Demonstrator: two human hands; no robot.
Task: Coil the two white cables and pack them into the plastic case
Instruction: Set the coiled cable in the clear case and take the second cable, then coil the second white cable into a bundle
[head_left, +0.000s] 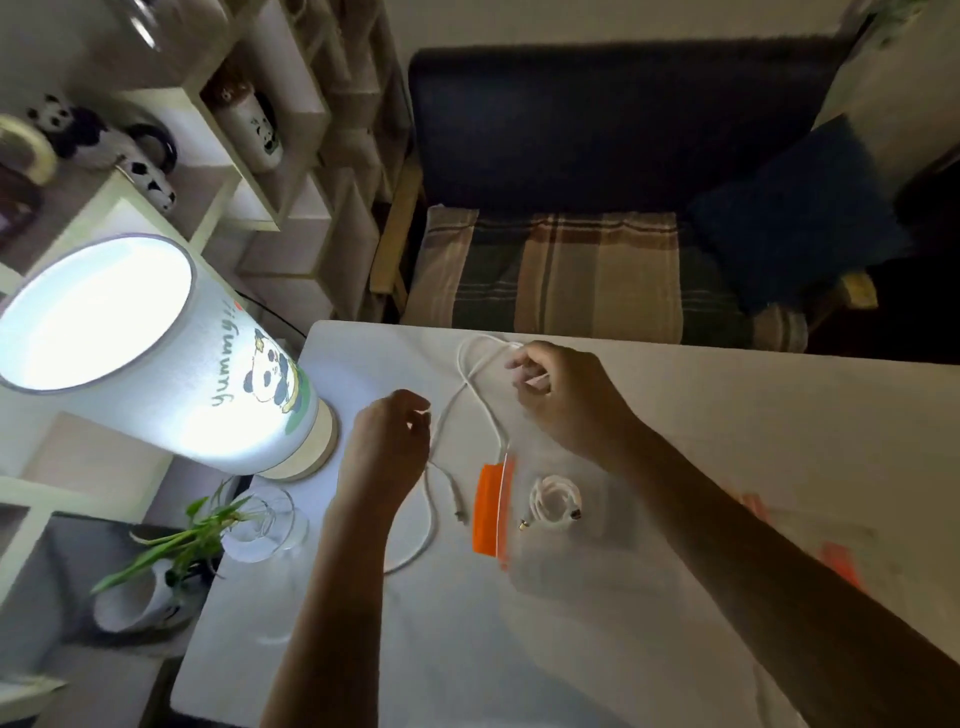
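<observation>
**One cable coiled in the case, the other loose between two hands**

A white table fills the lower part of the view. On it lies a clear plastic case with an orange strip along its left edge. A coiled cable shows through the case, its two plugs pointing down and outward.

The loose cable runs across the table to the left of the case. It loops near the far edge, crosses itself, and trails down past the orange strip in a long curve, with one plug end lying free just left of the strip.

The right hand is at the far loop, fingers curled and pinched on the cable near its other end. The left hand hovers just left of the crossing strands with fingers bent inward; whether it grips the cable cannot be told. The two hands are apart, with the cable between them.

A lit lamp with a panda print stands at the table's left corner. Beside it are a glass and a green plant. Beyond the table is a dark sofa with a striped cover.
</observation>
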